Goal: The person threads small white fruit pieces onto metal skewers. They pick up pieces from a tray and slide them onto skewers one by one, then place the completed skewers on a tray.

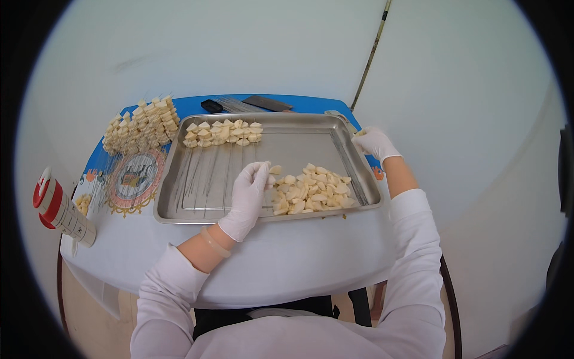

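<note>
My left hand (247,193), in a white glove, is over the steel tray (296,148) with thumb and fingers pinched together on a pale wedge-cut slice (275,169). Just right of it lies a heap of similar cream-coloured slices (314,190). My right hand (374,142), gloved too, is at the tray's right rim with its fingers curled; something yellowish shows at the fingertips, too small to make out. Threaded slices on thin metal skewers (224,133) lie side by side at the tray's back left. Bare skewers (349,166) run along the tray's right side.
A tall stack of loaded skewers (143,125) stands left of the tray. Behind the tray are a cleaver (267,103), more skewers (235,104) and a small black container (211,106). A red-lidded bottle (67,213) stands at the table's left edge; a wall rises behind.
</note>
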The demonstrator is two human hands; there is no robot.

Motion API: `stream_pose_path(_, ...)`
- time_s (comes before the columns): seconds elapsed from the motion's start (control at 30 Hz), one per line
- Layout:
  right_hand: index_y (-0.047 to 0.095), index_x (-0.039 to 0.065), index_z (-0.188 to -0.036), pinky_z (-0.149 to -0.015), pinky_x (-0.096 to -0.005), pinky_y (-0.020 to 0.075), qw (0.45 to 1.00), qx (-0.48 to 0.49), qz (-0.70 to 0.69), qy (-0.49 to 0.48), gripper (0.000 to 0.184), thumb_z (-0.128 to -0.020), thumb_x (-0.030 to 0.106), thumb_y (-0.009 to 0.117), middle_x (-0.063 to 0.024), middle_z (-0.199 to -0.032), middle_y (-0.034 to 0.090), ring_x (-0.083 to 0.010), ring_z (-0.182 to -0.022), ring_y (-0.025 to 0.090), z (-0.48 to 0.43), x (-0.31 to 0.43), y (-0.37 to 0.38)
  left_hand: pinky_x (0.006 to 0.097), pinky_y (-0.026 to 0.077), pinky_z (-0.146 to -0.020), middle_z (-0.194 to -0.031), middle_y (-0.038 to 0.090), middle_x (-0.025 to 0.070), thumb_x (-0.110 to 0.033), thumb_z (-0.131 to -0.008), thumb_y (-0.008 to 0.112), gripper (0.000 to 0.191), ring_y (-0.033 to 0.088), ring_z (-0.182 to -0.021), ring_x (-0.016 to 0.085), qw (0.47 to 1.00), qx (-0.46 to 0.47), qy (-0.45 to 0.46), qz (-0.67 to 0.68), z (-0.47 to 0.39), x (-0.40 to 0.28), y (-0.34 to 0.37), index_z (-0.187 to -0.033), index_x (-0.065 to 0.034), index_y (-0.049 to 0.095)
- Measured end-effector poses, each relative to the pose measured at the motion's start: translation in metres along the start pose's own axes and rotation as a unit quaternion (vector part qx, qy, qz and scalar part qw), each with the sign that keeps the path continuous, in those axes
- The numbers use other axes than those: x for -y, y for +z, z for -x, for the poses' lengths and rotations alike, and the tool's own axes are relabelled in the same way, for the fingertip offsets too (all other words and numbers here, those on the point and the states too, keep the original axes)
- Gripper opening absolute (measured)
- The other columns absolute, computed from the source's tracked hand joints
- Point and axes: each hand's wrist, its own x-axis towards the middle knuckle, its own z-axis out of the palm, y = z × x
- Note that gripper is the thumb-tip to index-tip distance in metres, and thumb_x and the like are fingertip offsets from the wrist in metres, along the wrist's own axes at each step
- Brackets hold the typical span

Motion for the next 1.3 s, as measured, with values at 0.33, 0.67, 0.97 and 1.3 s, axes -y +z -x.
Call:
stream_pose_path(0.33, 0.073, 0.001, -0.104, -0.087, -0.0409, 0.0544, 0.963, 0.045, 0.262, 0.035, 0.027, -0.080, 0.009, 0.065, -0.0235, -0.110, 0.068, -0.0358, -0.106, 0.066, 0.015, -0.003, 0.063, 0.0217, 0.045, -0.069, -0.083, 0.063, 0.0000, -0.027, -0.099, 0.060, 0.024, 0.054, -0.075, 0.006, 0.996, 0.029, -0.081, -0.024, -0.004, 0.007, -0.009, -0.104, -0.0039, 0.061)
stream_pose_path(0.67, 0.074, 0.005, -0.107, -0.088, -0.0410, 0.0535, 0.954, 0.039, 0.293, 0.057, 0.026, -0.083, 0.012, 0.064, -0.0193, -0.114, 0.069, -0.0359, -0.108, 0.066, 0.008, 0.002, 0.079, 0.0219, 0.045, -0.069, -0.083, 0.063, 0.0002, -0.027, -0.100, 0.058, 0.023, 0.053, -0.073, 0.006, 0.996, 0.031, -0.081, -0.012, -0.002, 0.004, -0.007, -0.102, -0.0045, 0.062)
stream_pose_path(0.97, 0.074, 0.007, -0.108, -0.090, -0.0419, 0.0519, 0.932, 0.076, 0.347, 0.064, 0.027, -0.084, 0.014, 0.063, -0.0167, -0.117, 0.068, -0.0332, -0.112, 0.065, 0.013, 0.020, 0.075, 0.0215, 0.045, -0.070, -0.084, 0.063, 0.0004, -0.027, -0.100, 0.058, 0.023, 0.053, -0.074, 0.006, 0.996, 0.036, -0.078, -0.003, -0.005, 0.008, -0.011, -0.103, -0.0040, 0.062)
stream_pose_path(1.3, 0.067, 0.000, -0.101, -0.080, -0.0374, 0.0531, 0.996, -0.072, -0.043, 0.013, 0.028, -0.080, 0.019, 0.068, -0.0208, -0.097, 0.070, -0.0333, -0.092, 0.068, 0.031, 0.009, 0.053, 0.0229, 0.044, -0.070, -0.084, 0.061, -0.0013, -0.028, -0.101, 0.054, 0.023, 0.053, -0.076, 0.007, 0.998, 0.012, -0.050, 0.024, -0.004, 0.008, -0.008, -0.108, -0.0068, 0.060)
